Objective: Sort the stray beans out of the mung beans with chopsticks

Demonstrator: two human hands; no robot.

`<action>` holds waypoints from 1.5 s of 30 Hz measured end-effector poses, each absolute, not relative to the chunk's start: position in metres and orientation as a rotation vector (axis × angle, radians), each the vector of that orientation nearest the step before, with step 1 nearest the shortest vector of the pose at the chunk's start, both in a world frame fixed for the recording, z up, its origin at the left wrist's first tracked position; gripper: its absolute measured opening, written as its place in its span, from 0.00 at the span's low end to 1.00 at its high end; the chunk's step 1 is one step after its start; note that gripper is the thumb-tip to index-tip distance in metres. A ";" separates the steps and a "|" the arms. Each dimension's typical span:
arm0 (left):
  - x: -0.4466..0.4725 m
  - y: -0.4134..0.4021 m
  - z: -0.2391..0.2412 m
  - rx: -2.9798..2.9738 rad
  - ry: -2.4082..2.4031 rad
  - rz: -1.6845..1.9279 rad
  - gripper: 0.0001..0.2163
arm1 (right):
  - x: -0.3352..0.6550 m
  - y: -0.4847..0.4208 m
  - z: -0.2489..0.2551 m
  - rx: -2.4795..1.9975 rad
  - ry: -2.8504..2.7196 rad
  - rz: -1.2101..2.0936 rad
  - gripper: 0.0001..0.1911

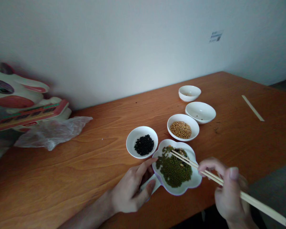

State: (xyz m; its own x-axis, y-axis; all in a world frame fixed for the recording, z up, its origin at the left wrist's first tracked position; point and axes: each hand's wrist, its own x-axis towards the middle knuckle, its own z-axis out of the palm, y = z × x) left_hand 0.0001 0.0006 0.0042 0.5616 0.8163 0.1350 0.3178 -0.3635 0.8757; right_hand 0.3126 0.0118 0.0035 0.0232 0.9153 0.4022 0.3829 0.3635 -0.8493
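Brown tabletop (90, 171) — chopsticks (213, 177) diagonal, tips (173, 152) forward-left

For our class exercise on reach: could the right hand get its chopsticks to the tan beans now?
Probably yes: the right hand holds chopsticks over the dish, and the tan beans lie uncovered in the bowl just beyond.

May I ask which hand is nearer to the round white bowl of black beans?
Left: the left hand is just in front of the black-bean bowl; the right hand is farther off, rightward.
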 end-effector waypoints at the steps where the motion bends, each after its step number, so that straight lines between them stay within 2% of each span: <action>1: 0.000 0.001 0.004 1.934 0.919 0.724 0.30 | 0.312 0.012 0.004 -1.206 -1.564 0.619 0.38; 8: 0.000 0.001 0.004 1.936 0.907 0.731 0.30 | 0.311 0.012 0.003 -1.194 -1.565 0.581 0.36; 21: 0.000 0.001 0.005 1.938 0.921 0.721 0.30 | 0.316 0.009 0.000 -1.164 -1.560 0.576 0.41; 34: 0.001 0.001 0.004 1.930 0.897 0.731 0.29 | 0.311 0.012 0.004 -1.154 -1.583 0.589 0.39; 45: 0.000 0.000 0.003 1.935 0.913 0.719 0.30 | 0.316 0.009 0.002 -1.147 -1.560 0.573 0.41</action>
